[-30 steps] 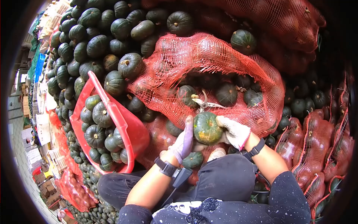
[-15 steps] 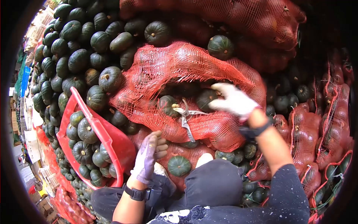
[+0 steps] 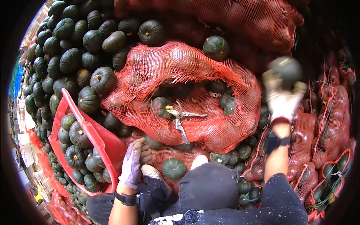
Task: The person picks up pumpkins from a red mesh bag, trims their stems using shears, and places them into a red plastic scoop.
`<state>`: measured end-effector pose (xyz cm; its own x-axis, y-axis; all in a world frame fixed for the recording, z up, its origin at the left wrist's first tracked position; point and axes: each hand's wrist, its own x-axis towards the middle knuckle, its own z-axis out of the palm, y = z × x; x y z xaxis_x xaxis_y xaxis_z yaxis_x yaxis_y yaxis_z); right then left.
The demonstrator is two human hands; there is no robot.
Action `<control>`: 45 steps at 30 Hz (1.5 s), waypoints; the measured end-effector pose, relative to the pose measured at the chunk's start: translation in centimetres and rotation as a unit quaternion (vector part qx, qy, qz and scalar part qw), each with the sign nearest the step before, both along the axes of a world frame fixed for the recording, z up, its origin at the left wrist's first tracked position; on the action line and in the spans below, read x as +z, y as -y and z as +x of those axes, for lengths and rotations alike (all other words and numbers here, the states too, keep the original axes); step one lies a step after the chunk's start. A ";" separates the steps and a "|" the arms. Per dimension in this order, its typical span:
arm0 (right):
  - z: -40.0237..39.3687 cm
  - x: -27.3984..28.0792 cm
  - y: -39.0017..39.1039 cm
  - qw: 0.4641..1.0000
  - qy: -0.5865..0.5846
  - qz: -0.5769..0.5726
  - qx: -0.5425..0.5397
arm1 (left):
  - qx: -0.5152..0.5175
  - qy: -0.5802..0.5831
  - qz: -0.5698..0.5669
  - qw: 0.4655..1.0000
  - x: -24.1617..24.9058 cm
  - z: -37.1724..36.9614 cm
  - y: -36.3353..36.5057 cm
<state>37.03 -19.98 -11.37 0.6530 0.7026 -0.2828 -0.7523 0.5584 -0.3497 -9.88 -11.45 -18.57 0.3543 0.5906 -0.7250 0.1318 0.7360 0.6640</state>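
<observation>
My right hand (image 3: pixel 283 103), in a white glove, is raised at the right and holds a dark green pumpkin (image 3: pixel 287 71); both are blurred by motion. My left hand (image 3: pixel 133 163), in a pale purple glove, hovers near my left knee, fingers loosely bent and holding nothing. Between the hands lies a torn-open red mesh sack (image 3: pixel 236 129) with several pumpkins inside. Pruning shears (image 3: pixel 179 119) rest on it with their blades spread, beside a green pumpkin (image 3: pixel 160 107). In front of my feet sits another green pumpkin (image 3: pixel 174 168).
A red plastic basket (image 3: pixel 90 131) of small pumpkins leans at my left. Behind it rises a large heap of loose pumpkins (image 3: pixel 71 60). Full red mesh sacks (image 3: pixel 258 22) lie at the back, and more mesh sacks (image 3: pixel 333 116) stand at the right.
My right hand has taken a pumpkin out of the torn sack and carried it up and to the right. My left hand has lowered slightly, and the shears stay put on the sack.
</observation>
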 end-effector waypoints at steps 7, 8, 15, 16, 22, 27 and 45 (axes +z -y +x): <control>-2.8 -8.5 -4.8 0.329 0.823 -0.222 0.407 | -0.008 0.013 -0.019 1.000 0.1 2.4 0.3; -3.5 -10.0 -5.6 0.025 0.829 -0.243 0.504 | -0.012 0.023 -0.028 0.999 -0.4 1.8 0.6; -2.6 -10.4 -5.1 -0.124 0.794 -0.200 0.561 | -0.001 -0.039 0.007 0.999 -1.2 0.9 1.1; -2.4 -10.3 -5.2 -0.112 0.797 -0.177 0.566 | -0.009 -0.033 0.007 0.999 -1.0 1.0 1.0; -4.5 -7.4 -1.2 0.243 0.851 -0.270 0.381 | -0.097 -0.073 0.116 0.986 -1.9 0.6 1.0; -4.6 -5.8 4.1 0.428 0.824 -0.288 0.234 | -0.113 -0.076 0.095 0.986 -2.9 0.5 1.3; -9.2 -17.0 -6.9 0.420 0.581 -0.492 0.494 | -0.145 -0.090 0.111 0.979 -4.1 0.2 2.5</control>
<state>27.83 -13.12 -28.39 0.2783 0.7098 -0.6471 0.5510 -0.6698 -0.4977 -9.70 -14.00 -22.69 0.4094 0.6340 -0.6560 0.4436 0.4900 0.7504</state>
